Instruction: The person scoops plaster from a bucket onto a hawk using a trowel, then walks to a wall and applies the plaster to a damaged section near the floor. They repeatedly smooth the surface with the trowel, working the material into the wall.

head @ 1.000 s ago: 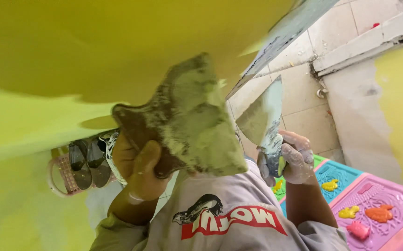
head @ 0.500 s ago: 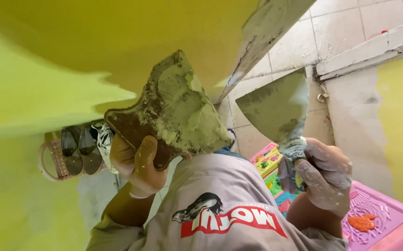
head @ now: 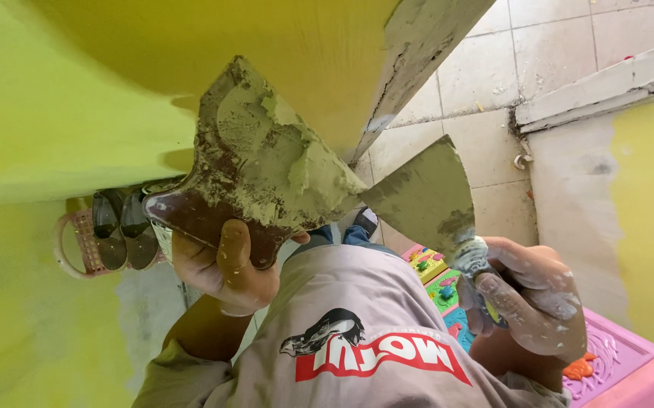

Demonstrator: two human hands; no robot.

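**Loading putty off the hawk blade, next to the yellow wall**

Left hand (head: pixel 217 272) is curled tight around the handle end of the wide hawk blade (head: pixel 255 162), thumb across the front. The blade sits tilted, its face turned up at the camera, with a thick lump of pale green putty (head: pixel 297 162) piled toward its right edge. Right hand (head: pixel 531 298) is wrapped closed around the grip of the putty knife (head: pixel 425 196); the fingers are caked in dried filler. The knife's left corner meets the hawk at the putty lump, and its face carries only a thin grey smear.

Both tools are held near the chest, just in front of the yellow wall (head: pixel 63 113). The chipped wall edge (head: pixel 418 64) runs off to the far right.

How I'd do this step well:
- Keep the hawk steady and closer to level; the lump is near the edge and could slide.
- Cut into the lump with the knife edge flat, and take an even bead along the whole edge.
- Scrape the crusted rim, so no dry bits drag lines.

Below: tiled floor (head: pixel 485 75), a pink basket with shoes (head: pixel 108 238) at left, a colourful toy table (head: pixel 621 363) at near right.
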